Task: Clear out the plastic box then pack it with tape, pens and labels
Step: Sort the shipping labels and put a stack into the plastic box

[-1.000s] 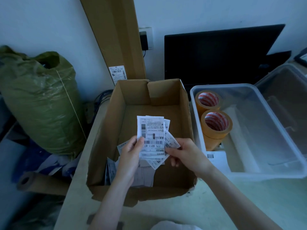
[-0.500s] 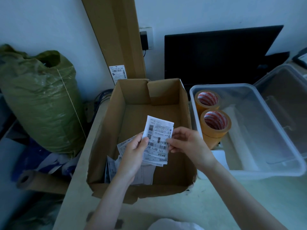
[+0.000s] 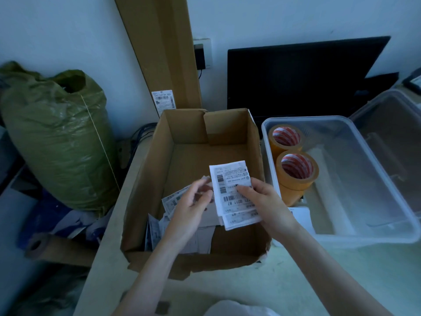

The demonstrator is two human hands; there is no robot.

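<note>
The right hand [image 3: 265, 202] grips a small stack of labels [image 3: 232, 192] over the cardboard box [image 3: 145, 179], thumb across the top sheet's face, fingers curled beneath. The top label carries barcodes and rows of print; only digits that look like "0011 87" can be made out, the rest being too blurred to read. At 9 o'clock from the stack, the left hand [image 3: 193, 206] has its fingertips at the stack's left edge; whether it pinches the paper or merely touches it cannot be told.

Below the hands, more loose labels [image 3: 173, 201] lie in a heap on the cardboard box's floor, toward its near left corner.

At 3 o'clock stands the clear plastic box [image 3: 376, 238], touching the cardboard box's right wall. Inside, along its left wall, are rolls of tan tape [image 3: 296, 172] with red-striped cores, one behind another. A white label [image 3: 300, 215] lies at the near left corner.

At 12 o'clock a tall cardboard sheet [image 3: 164, 42] leans on the wall, bearing a barcode sticker [image 3: 163, 99]. At 9 o'clock sits a green sack [image 3: 59, 137].
</note>
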